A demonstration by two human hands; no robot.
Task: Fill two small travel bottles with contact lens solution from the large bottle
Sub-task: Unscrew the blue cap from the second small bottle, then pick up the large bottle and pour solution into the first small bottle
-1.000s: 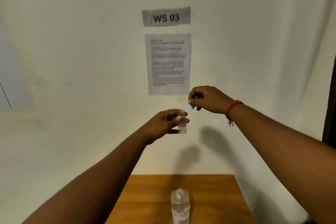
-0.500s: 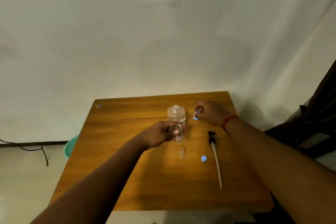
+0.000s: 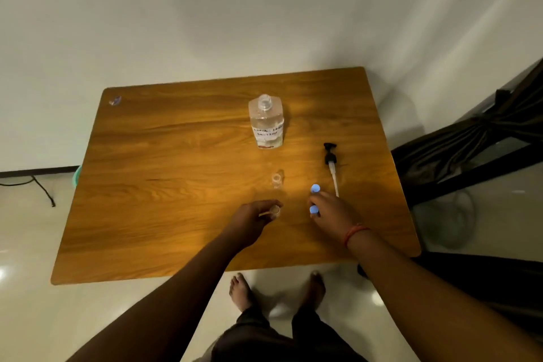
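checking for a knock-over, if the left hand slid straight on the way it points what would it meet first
Likely the second small travel bottle, standing open just beyond the left hand; the large bottle lies farther along. Depth is uncertain.

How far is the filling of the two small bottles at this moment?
Done: the pump is off the large bottle, and both blue caps are off. In hand: the left hand holds one small bottle; the right hand is at the second cap. Left: filling both; the other small bottle looks empty.
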